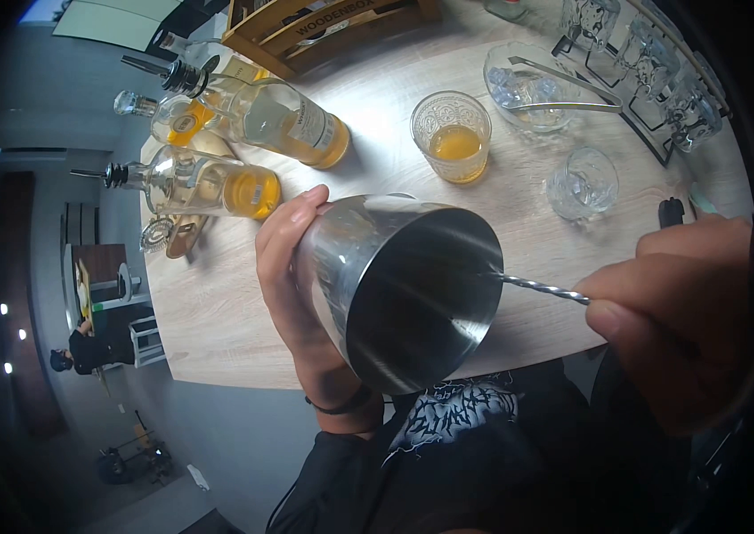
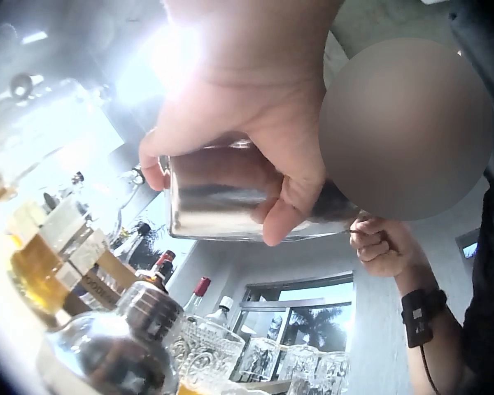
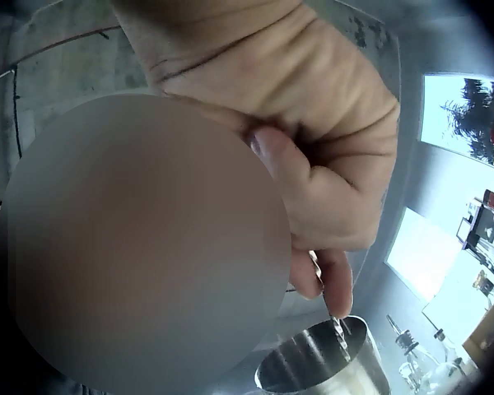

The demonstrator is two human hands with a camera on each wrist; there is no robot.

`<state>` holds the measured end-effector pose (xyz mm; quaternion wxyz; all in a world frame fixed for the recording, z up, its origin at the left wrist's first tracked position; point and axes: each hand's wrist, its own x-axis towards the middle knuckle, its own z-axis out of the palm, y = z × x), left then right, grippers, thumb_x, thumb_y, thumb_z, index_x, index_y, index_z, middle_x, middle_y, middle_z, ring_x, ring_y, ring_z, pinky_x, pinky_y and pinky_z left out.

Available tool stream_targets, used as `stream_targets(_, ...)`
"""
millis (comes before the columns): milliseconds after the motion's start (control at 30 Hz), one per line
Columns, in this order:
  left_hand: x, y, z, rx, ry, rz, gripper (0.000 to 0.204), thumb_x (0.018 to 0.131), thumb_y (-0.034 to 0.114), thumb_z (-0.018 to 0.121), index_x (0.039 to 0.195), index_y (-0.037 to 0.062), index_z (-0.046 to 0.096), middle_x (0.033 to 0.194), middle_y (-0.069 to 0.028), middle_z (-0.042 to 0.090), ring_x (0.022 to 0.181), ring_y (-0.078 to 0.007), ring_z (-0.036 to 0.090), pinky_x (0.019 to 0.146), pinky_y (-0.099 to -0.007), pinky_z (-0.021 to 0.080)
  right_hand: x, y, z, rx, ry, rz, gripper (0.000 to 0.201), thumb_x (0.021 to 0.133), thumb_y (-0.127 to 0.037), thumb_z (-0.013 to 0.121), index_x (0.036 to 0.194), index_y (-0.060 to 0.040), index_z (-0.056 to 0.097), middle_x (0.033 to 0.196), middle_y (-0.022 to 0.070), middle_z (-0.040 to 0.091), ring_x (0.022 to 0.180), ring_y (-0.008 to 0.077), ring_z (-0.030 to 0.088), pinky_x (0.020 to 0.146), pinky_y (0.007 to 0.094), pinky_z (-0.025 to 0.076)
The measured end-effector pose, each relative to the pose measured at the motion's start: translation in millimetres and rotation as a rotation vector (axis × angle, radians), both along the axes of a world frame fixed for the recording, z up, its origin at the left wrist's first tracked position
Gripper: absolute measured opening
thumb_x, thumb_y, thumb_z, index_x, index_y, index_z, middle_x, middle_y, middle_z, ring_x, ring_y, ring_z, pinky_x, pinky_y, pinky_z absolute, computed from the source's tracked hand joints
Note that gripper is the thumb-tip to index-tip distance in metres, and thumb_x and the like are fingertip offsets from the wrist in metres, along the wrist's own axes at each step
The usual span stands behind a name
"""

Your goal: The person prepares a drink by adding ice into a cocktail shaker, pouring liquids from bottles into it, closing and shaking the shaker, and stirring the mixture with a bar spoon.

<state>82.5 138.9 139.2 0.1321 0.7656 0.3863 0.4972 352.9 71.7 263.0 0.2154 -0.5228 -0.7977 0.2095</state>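
Note:
My left hand (image 1: pixel 286 276) grips the side of a metal shaker tin (image 1: pixel 341 254), held above the table. The tin is tilted, so its wide mouth faces the head camera; the inside looks dark, with no liquid showing. From the right, my right hand (image 1: pixel 684 298) pinches the twisted shaft of a bar spoon (image 1: pixel 544 287) between thumb and fingers. The shaft passes over the rim into the tin, where its far end is hidden. In the left wrist view, thumb and fingers wrap the tin (image 2: pixel 218 202) from above. The right wrist view shows the spoon shaft (image 3: pixel 337 329) inside the rim.
On the wooden table (image 1: pixel 226 311) stand bottles with pourers (image 1: pixel 292 120), a patterned glass of amber liquid (image 1: pixel 455 147), a clear glass (image 1: pixel 583 185) and an ice bowl (image 1: pixel 519 116) with tongs (image 1: pixel 564 78). A wooden box (image 1: pixel 324 36), glass rack (image 1: pixel 648 133), strainer (image 1: pixel 156 234) and metal shaker (image 2: pixel 119 341) are nearby.

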Motion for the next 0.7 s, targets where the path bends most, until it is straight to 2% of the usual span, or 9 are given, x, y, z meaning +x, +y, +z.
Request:
stream_targets(167, -2.9, 1.4, 0.6, 0.001, 0.043, 0.019, 0.071, 0.08, 0.017, 0.085, 0.137, 0.002, 0.044, 0.131, -0.0209, 0.055, 0.123, -0.0314, 0.057, 0.104, -0.0414, 0.051, 1.0, 1.8, -7.7, -0.044, 0.026, 0.007, 0.009, 0.081, -0.007, 0.065, 0.081, -0.0036, 0.074, 0.052, 0.0096, 0.055, 0.041, 0.0223, 0.055, 0.042, 0.0341, 0.044)
stream_targets(233, -3.4, 1.9, 0.0, 0.008, 0.068, 0.022, 0.071, 0.08, 0.017, 0.085, 0.137, 0.0021, 0.044, 0.131, -0.0209, 0.055, 0.123, -0.0312, 0.057, 0.104, -0.0413, 0.051, -0.8, 3.4, -16.8, 0.006, 0.173, 0.033, 0.009, 0.08, -0.006, 0.066, 0.083, -0.0011, 0.073, 0.053, 0.0104, 0.057, 0.041, 0.0223, 0.055, 0.042, 0.0332, 0.044)
stream_targets(400, -0.4, -0.1, 3.6, -0.005, 0.061, 0.019, 0.071, 0.081, 0.016, 0.085, 0.138, 0.0027, 0.044, 0.131, -0.0206, 0.055, 0.122, -0.031, 0.058, 0.105, -0.0409, 0.05, -3.6, 3.3, -20.8, 0.022, 0.255, 0.025, 0.009, 0.079, -0.004, 0.066, 0.083, 0.0008, 0.072, 0.054, 0.0118, 0.058, 0.042, 0.0232, 0.056, 0.043, 0.0332, 0.045)
stream_targets(467, 6.1, -1.9, 2.0, 0.075, -0.024, -0.015, 0.041, 0.099, 0.022, 0.064, 0.132, -0.0009, 0.059, 0.136, -0.0164, 0.057, 0.13, -0.0305, 0.057, 0.114, -0.0427, 0.042, -4.6, 4.9, -19.8, 0.011, 0.248, 0.029, 0.009, 0.078, -0.004, 0.066, 0.083, 0.0009, 0.072, 0.054, 0.0121, 0.058, 0.042, 0.0236, 0.057, 0.043, 0.0332, 0.045)
stream_targets(567, 1.0, 1.8, -3.9, 0.105, 0.065, 0.052, 0.041, 0.097, 0.019, 0.067, 0.131, -0.0006, 0.06, 0.135, -0.0165, 0.058, 0.129, -0.0305, 0.057, 0.114, -0.0425, 0.043, -6.2, 6.1, -16.9, 0.002, 0.214, 0.039, 0.009, 0.078, -0.003, 0.065, 0.082, 0.0009, 0.073, 0.055, 0.0128, 0.058, 0.043, 0.0246, 0.058, 0.044, 0.0336, 0.047)
stream_targets(700, 7.5, -2.6, -0.8, 0.067, -0.002, 0.069, 0.041, 0.094, 0.015, 0.07, 0.13, -0.0003, 0.061, 0.135, -0.016, 0.059, 0.128, -0.0304, 0.058, 0.113, -0.0422, 0.044, 0.6, 4.4, -15.8, -0.044, 0.183, 0.036, 0.01, 0.078, -0.005, 0.065, 0.081, 0.0011, 0.073, 0.055, 0.0134, 0.058, 0.044, 0.0256, 0.059, 0.045, 0.0342, 0.048)
